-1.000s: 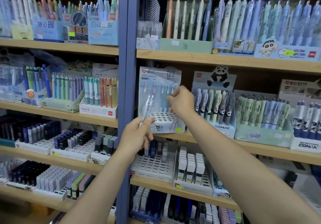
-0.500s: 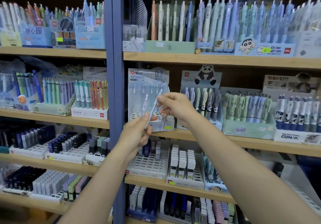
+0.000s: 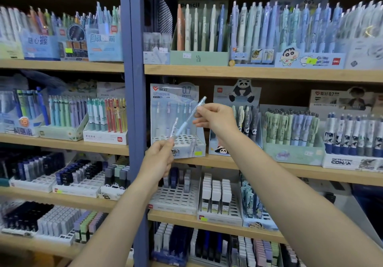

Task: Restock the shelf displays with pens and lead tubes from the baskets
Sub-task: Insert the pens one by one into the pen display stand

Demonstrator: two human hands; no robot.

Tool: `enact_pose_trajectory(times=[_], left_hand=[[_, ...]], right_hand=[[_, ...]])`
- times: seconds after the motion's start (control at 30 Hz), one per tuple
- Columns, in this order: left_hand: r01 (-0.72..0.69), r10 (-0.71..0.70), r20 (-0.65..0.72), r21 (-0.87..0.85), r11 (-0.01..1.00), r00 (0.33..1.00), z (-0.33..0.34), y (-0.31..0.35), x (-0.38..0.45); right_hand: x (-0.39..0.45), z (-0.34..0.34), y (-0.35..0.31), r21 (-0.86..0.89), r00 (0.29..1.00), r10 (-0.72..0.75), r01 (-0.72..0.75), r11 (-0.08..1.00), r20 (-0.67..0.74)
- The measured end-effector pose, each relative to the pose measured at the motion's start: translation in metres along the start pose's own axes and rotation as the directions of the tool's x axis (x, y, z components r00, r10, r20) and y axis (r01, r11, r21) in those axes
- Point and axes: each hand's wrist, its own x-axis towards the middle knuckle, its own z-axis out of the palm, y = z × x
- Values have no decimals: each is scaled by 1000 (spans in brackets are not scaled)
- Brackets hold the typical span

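We see wooden shelves (image 3: pixel 259 73) on a blue upright (image 3: pixel 135 121); pen display boxes (image 3: pixel 292 150) stand at 3 o'clock, lead-tube trays (image 3: pixel 176 201) at 6.

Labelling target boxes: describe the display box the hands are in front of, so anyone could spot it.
Right of the blue upright post, middle wooden shelf, leftmost box: the pale blue 0.7 mm display. Unlike the packed panda box beside it, its white holed base is mostly empty.

This is a shop that sells pens. Wooden shelves (image 3: pixel 259 73) above, below and beside the hands are packed with pen boxes (image 3: pixel 292 140), small price stickers (image 3: pixel 198 153) and trays of lead tubes (image 3: pixel 215 200).
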Motion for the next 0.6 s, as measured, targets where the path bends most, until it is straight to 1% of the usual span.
enact_pose_trajectory(times=[0.1,0.2,0.27,0.37,0.6], left_hand=[[0,1,-34,30,1000,999,-2,-5,1],[-30,33,-66,43,999,997,-5,-7,2],[-66,71,-93,61,996,993,-7,-7,3],[-78,77,-130,-7,997,989,-10,-8,4],[-65,58,-125,-53,996,990,-14,-7,4]], right_hand=[[8,6,4,-7,994,-18,17,1000,-109],[17,16,12,-94,988,-39,25,995,-150],[19,22,16,-128,988,-46,27,991,-146],[21,28,19,-213,989,-81,53,976,-123],[27,40,17,-421,993,-108,80,904,-44]])
